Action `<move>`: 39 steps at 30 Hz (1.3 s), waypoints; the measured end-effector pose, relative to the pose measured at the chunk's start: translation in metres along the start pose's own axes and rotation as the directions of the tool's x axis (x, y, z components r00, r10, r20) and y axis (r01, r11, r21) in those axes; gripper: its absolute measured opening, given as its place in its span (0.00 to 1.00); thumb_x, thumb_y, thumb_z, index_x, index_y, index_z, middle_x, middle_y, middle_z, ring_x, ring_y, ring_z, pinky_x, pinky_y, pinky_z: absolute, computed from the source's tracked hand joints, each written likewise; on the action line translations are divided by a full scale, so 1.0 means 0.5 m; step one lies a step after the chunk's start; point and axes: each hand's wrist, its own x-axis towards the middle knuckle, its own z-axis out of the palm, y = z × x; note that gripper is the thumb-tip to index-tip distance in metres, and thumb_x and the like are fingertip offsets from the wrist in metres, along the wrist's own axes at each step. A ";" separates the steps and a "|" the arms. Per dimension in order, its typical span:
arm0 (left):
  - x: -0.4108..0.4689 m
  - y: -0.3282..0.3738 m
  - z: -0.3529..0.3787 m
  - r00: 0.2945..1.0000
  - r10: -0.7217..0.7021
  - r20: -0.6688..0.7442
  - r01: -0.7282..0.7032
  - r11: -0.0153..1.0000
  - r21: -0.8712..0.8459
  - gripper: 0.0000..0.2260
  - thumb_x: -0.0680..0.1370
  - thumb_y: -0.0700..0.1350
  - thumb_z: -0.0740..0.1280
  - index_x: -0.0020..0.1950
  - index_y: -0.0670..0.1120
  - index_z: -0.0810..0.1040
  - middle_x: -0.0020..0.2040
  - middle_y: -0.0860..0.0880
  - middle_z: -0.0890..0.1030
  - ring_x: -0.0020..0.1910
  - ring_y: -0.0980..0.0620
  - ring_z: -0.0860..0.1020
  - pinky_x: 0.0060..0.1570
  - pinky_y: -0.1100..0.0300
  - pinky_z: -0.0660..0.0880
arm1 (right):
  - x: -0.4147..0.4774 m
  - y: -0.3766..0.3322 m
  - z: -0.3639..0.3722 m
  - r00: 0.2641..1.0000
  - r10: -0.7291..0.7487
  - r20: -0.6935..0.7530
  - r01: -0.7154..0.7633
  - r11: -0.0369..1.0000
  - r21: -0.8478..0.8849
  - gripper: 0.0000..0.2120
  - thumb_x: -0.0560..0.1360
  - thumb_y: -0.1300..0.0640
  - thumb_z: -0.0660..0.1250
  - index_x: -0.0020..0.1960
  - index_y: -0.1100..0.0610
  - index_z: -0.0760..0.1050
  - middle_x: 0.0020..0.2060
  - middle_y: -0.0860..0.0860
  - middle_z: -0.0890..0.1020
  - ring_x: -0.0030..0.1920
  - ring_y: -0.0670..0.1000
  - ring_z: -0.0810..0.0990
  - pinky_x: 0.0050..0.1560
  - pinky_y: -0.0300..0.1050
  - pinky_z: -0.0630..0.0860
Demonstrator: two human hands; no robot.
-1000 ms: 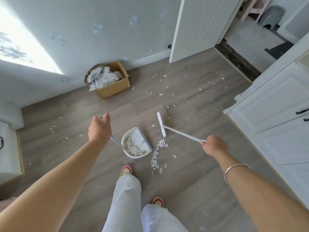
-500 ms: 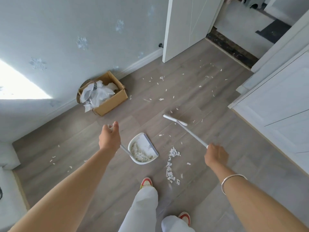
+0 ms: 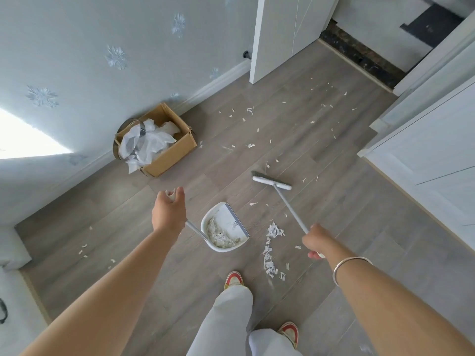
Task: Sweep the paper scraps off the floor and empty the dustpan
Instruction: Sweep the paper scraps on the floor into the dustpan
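Note:
My left hand grips the top of the long handle of a white dustpan, which rests on the grey wood floor with a heap of paper scraps in it. My right hand grips the thin white handle of a broom, whose head lies on the floor beyond the dustpan. A line of swept paper scraps lies just right of the dustpan. More loose scraps are scattered further off toward the door.
A cardboard box with a bin and crumpled white plastic stands by the wall at left. An open white door is ahead, white cabinets at right. My feet in red-and-white shoes stand just behind the scrap line.
The broom head has swung away from the dustpan to lie further off and crosswise. The view has tilted down and shifted; the dustpan stays in place.

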 end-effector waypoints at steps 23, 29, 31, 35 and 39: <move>-0.303 -0.191 -0.013 0.972 -0.021 -0.232 0.017 1.000 -0.021 0.13 0.81 0.53 0.58 0.53 0.44 0.69 0.47 0.40 0.79 0.30 0.43 0.74 0.47 0.46 0.79 | -0.099 0.292 -0.001 0.976 -0.210 -0.060 0.147 0.833 -0.534 0.17 0.79 0.56 0.61 0.66 0.58 0.74 0.62 0.55 0.78 0.62 0.56 0.78 0.59 0.47 0.75; -0.449 -0.254 0.018 0.961 0.014 -0.275 -0.006 1.000 0.029 0.16 0.76 0.60 0.56 0.48 0.48 0.69 0.50 0.39 0.81 0.48 0.33 0.81 0.54 0.38 0.78 | -0.164 0.475 -0.002 0.987 -0.137 0.079 0.158 0.820 -0.551 0.14 0.79 0.56 0.59 0.60 0.61 0.76 0.32 0.55 0.82 0.35 0.52 0.78 0.35 0.43 0.75; -0.491 -0.276 0.029 0.958 0.013 -0.287 -0.001 0.999 0.041 0.16 0.75 0.61 0.56 0.48 0.48 0.69 0.51 0.39 0.81 0.49 0.32 0.81 0.54 0.39 0.78 | -0.177 0.519 -0.006 0.979 -0.136 0.154 0.196 0.840 -0.505 0.12 0.79 0.58 0.58 0.53 0.64 0.77 0.24 0.54 0.80 0.27 0.47 0.70 0.25 0.38 0.67; -0.549 -0.305 0.030 0.955 0.033 -0.294 -0.013 0.998 0.069 0.19 0.72 0.62 0.54 0.49 0.47 0.70 0.50 0.38 0.82 0.49 0.32 0.81 0.54 0.39 0.78 | -0.185 0.561 -0.036 0.967 -0.219 0.133 0.251 0.917 -0.311 0.12 0.78 0.61 0.59 0.56 0.64 0.76 0.30 0.52 0.72 0.26 0.48 0.68 0.25 0.38 0.66; -0.581 -0.314 0.026 0.962 0.020 -0.274 0.001 0.997 0.073 0.18 0.76 0.58 0.55 0.50 0.45 0.72 0.49 0.39 0.82 0.48 0.33 0.81 0.52 0.40 0.79 | -0.207 0.585 -0.061 0.980 -0.196 0.013 0.193 0.947 -0.258 0.13 0.78 0.58 0.59 0.37 0.61 0.72 0.26 0.53 0.72 0.22 0.49 0.69 0.21 0.37 0.65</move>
